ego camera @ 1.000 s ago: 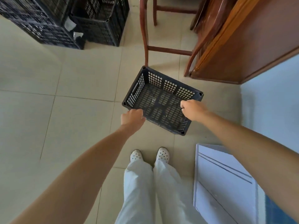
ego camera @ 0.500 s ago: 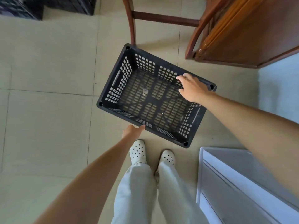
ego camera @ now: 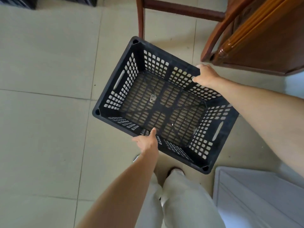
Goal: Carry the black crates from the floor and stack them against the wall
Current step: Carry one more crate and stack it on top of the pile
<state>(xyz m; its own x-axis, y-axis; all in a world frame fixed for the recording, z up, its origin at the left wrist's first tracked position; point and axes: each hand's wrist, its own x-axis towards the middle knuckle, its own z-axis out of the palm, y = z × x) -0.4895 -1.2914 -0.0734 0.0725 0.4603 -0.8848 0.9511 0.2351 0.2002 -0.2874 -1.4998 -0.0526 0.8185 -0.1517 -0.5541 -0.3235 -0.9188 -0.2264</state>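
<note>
Since the frame half a second back, the left hand (ego camera: 147, 142), then hanging short of the crate (ego camera: 126, 79), is being set on its near long rim, and the crate is being seen larger and closer under the camera.

One black crate is being held by two hands, slantwise over the tiled floor (ego camera: 49, 129), just in front of the feet. Whether its base is being rested on the tiles cannot be told. It is being kept open side up, with one small pale scrap (ego camera: 153, 97) lying on its slotted bottom and one slot handle showing in each of its two short walls.

The left grip is being closed on the near rim: the thumb is being laid over the rim into the crate, and the fingers are being kept outside the wall. The grip of the right hand (ego camera: 205, 75) is being closed on the far long rim, towards the far right corner, with fingers curled over the edge.

Behind the crate, one chair leg (ego camera: 141, 18) and one rail (ego camera: 181, 9) are being shown, the leg just beside the far left corner. One wooden cabinet (ego camera: 263, 38) is being shown at upper right, near the right hand. One white board (ego camera: 263, 195) is lying at lower right, just beside the crate's near right corner. Two pale trouser legs (ego camera: 181, 203) and one shoe tip (ego camera: 175, 170) are being shown below.
</note>
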